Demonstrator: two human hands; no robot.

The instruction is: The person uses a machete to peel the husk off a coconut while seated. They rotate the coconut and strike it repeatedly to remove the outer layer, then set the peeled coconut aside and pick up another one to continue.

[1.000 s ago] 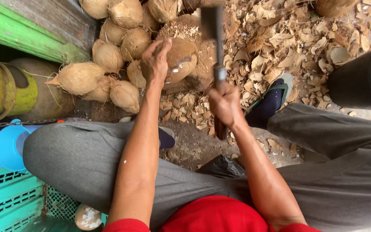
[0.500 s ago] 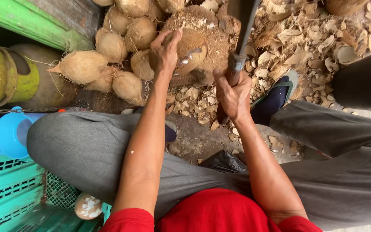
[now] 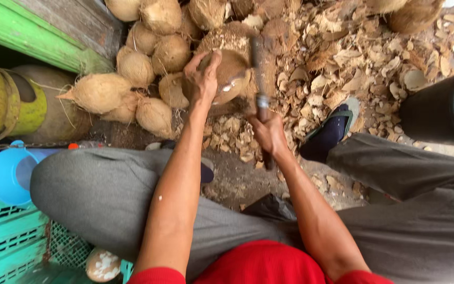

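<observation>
My left hand (image 3: 202, 79) grips a brown coconut (image 3: 231, 73) and steadies it on a chopping block (image 3: 222, 39). My right hand (image 3: 270, 134) is shut on the handle of a cleaver (image 3: 259, 68). The blade lies against the right side of the coconut, where a white patch of flesh shows. Both arms reach forward between my knees, which are covered in grey trousers.
A pile of husked coconuts (image 3: 148, 63) lies to the left of the block. Shell chips (image 3: 337, 63) litter the ground to the right. A black bucket (image 3: 442, 108) stands at right, a blue funnel (image 3: 11, 173) and a teal crate (image 3: 6, 242) at left. My sandalled foot (image 3: 332, 131) rests near the chips.
The cleaver was raised upright and has come down onto the coconut. My left hand stays on the coconut throughout.
</observation>
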